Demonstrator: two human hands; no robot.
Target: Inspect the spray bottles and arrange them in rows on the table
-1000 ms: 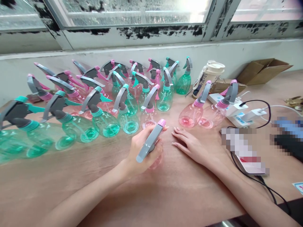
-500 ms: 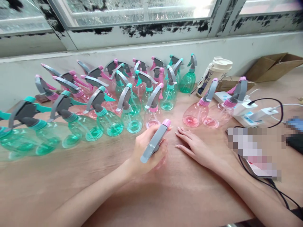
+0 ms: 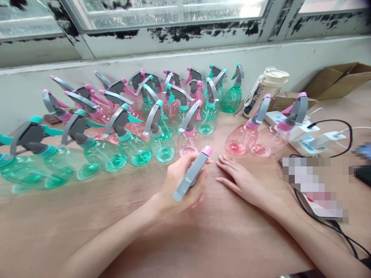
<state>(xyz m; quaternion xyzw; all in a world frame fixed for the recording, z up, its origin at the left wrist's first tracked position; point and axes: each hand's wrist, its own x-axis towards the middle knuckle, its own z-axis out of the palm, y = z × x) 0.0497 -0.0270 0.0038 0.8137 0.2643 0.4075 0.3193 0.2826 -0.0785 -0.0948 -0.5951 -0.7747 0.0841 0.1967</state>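
My left hand [image 3: 181, 183] is wrapped round a pink spray bottle [image 3: 190, 174], whose grey top and pink nozzle point away from me; most of its body is hidden by my fingers. Flat on the table, just right of the bottle, my right hand [image 3: 240, 178] rests with fingers stretched out and holds nothing. Right behind the held bottle stands another spray bottle with a pink collar [image 3: 188, 144]. Two more pink spray bottles, one with a round body [image 3: 239, 143] and one beside it [image 3: 274, 141], stand beyond my right hand.
Several green spray bottles [image 3: 135, 150] line the left, with more pink and green ones behind. A lidded cup [image 3: 265, 92], a cardboard box [image 3: 339, 83], a white power strip [image 3: 304, 144] with cables, and a blurred-out device [image 3: 315, 193] lie to the right. A wall and windows [image 3: 174, 15] close the back.
The view has shifted slightly, so things on the right sit a little farther right. Both hands keep their poses, the left still on the spray bottle.
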